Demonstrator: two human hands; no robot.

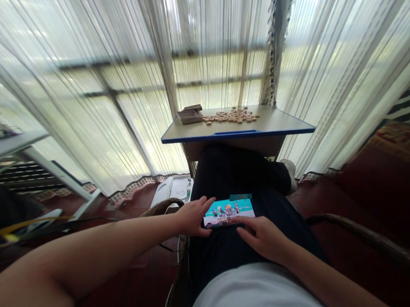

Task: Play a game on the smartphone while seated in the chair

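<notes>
Phone (243,209) looks light, stiff, fragile, best edge-held; left hand (192,217) clamps fingers on its left end, right hand (264,235), fingers apart, at its lower edge.

No legible lettering, brands or numbers; on the flat rectangular phone with turquoise-and-white lit screen (229,211), details too small.

1. This looks like a room in a home.
2. Far side: long, sheer white striped curtains (123,34), lit by daylight.
3. Far centre: small pale desk with blue edge (285,118).
4. Right: red-patterned fringed cloth (401,139).
</notes>
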